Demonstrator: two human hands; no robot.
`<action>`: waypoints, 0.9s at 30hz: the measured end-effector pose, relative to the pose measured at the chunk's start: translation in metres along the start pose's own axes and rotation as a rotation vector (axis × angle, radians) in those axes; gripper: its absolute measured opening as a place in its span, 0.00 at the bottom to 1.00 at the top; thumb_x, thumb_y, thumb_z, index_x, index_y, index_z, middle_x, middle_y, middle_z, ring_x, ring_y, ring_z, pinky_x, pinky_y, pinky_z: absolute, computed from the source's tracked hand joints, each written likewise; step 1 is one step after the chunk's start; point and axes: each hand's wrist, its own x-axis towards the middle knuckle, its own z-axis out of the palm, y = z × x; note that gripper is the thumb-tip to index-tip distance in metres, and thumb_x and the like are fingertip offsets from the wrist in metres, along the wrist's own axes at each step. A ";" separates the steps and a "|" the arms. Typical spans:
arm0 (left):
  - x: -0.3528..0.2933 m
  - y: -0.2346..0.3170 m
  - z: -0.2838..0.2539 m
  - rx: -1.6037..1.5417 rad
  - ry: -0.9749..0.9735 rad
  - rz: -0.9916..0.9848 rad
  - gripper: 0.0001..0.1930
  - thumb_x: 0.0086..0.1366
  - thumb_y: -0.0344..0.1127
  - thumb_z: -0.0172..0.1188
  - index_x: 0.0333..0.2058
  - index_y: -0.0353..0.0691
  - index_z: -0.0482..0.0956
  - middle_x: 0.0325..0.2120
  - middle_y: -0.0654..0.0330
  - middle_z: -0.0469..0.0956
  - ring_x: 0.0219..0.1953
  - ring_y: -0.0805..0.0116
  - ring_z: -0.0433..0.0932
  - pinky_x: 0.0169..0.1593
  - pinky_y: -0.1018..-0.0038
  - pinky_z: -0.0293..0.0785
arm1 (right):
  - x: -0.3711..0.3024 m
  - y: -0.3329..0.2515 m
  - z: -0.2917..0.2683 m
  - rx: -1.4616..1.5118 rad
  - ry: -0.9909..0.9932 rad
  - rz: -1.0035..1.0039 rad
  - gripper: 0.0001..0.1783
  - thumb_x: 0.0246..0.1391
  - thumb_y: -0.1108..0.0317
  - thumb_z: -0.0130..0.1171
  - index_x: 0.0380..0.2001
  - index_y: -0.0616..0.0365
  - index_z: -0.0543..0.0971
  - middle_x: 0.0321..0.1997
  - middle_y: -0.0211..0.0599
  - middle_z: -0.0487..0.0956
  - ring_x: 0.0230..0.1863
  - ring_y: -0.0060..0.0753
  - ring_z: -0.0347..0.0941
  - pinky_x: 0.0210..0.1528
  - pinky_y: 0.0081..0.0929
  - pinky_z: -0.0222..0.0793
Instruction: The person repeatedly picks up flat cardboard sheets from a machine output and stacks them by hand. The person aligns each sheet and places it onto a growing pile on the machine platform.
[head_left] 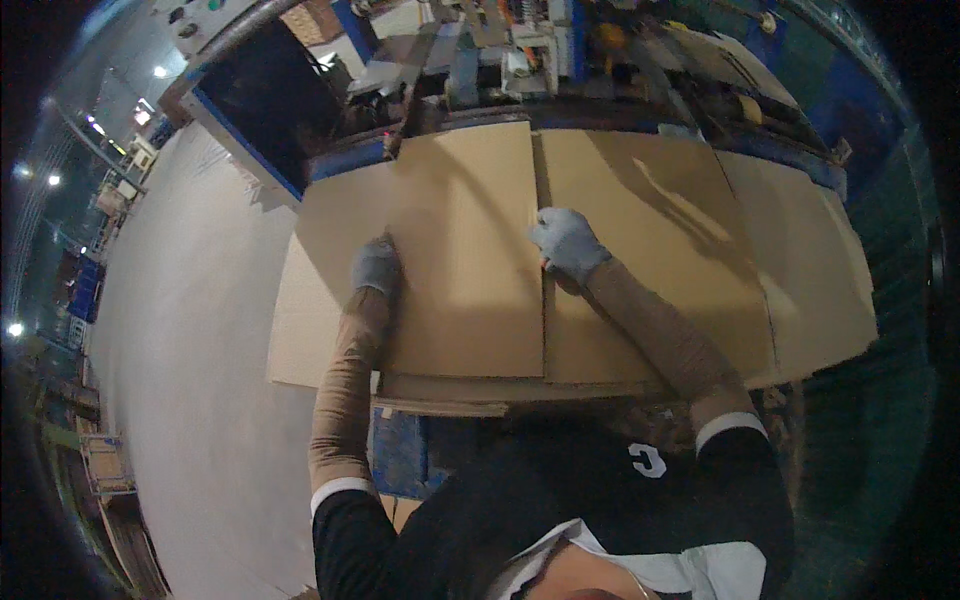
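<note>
Cardboard sheet (465, 270) under both our gloved hands: left hand (377, 266) pressed flat on its left edge, right hand (566, 243) gripping its right edge.

The left hand (377, 266) wears a grey glove, so its fingers can't be seen well; can't tell if it grips or just presses. The right hand (566, 243) curls over a cardboard sheet (465, 260) edge, w/ fingertips tucked out of sight. The stack (440, 395) under the top sheet is mostly covered. The machine (520, 50) at the back is cut off at the top & too dark to make out.
</note>
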 end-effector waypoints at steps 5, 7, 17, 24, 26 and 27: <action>-0.007 0.018 -0.013 0.070 -0.087 -0.111 0.19 0.68 0.44 0.40 0.39 0.39 0.79 0.36 0.45 0.79 0.42 0.42 0.78 0.45 0.53 0.74 | -0.014 0.009 -0.046 -0.303 0.216 -0.085 0.18 0.52 0.54 0.57 0.29 0.61 0.79 0.23 0.45 0.79 0.30 0.47 0.78 0.36 0.40 0.72; -0.010 0.021 -0.014 0.024 -0.056 -0.187 0.19 0.68 0.44 0.40 0.39 0.39 0.79 0.36 0.45 0.80 0.41 0.42 0.78 0.45 0.53 0.74 | -0.030 0.020 -0.073 -0.374 0.357 -0.147 0.20 0.52 0.53 0.58 0.34 0.61 0.79 0.28 0.44 0.80 0.34 0.47 0.78 0.40 0.40 0.72; -0.045 0.043 -0.049 -0.293 0.134 0.031 0.23 0.66 0.47 0.51 0.54 0.38 0.69 0.47 0.43 0.74 0.49 0.46 0.74 0.51 0.55 0.71 | -0.225 0.040 -0.141 -0.946 0.088 -0.227 0.47 0.35 0.33 0.63 0.54 0.56 0.71 0.61 0.52 0.67 0.65 0.57 0.58 0.68 0.50 0.47; -0.144 0.071 -0.075 -0.048 -0.038 0.761 0.36 0.54 0.51 0.64 0.58 0.38 0.65 0.56 0.47 0.67 0.59 0.45 0.65 0.64 0.52 0.56 | -0.266 0.048 -0.169 -1.057 0.020 -0.016 0.57 0.30 0.26 0.59 0.60 0.54 0.68 0.69 0.47 0.59 0.70 0.55 0.49 0.72 0.53 0.37; -0.136 0.067 -0.072 -0.011 0.000 0.808 0.37 0.53 0.52 0.64 0.58 0.38 0.65 0.56 0.48 0.68 0.58 0.46 0.66 0.64 0.51 0.56 | -0.259 0.053 -0.173 -1.053 -0.003 -0.051 0.59 0.29 0.23 0.56 0.61 0.54 0.67 0.68 0.46 0.60 0.70 0.54 0.49 0.71 0.51 0.38; -0.129 0.063 -0.070 0.001 0.021 0.835 0.37 0.53 0.52 0.64 0.57 0.38 0.65 0.56 0.48 0.68 0.58 0.47 0.66 0.63 0.51 0.57 | -0.254 0.055 -0.176 -1.055 -0.007 -0.099 0.60 0.28 0.22 0.54 0.61 0.53 0.67 0.68 0.45 0.60 0.70 0.54 0.49 0.71 0.51 0.39</action>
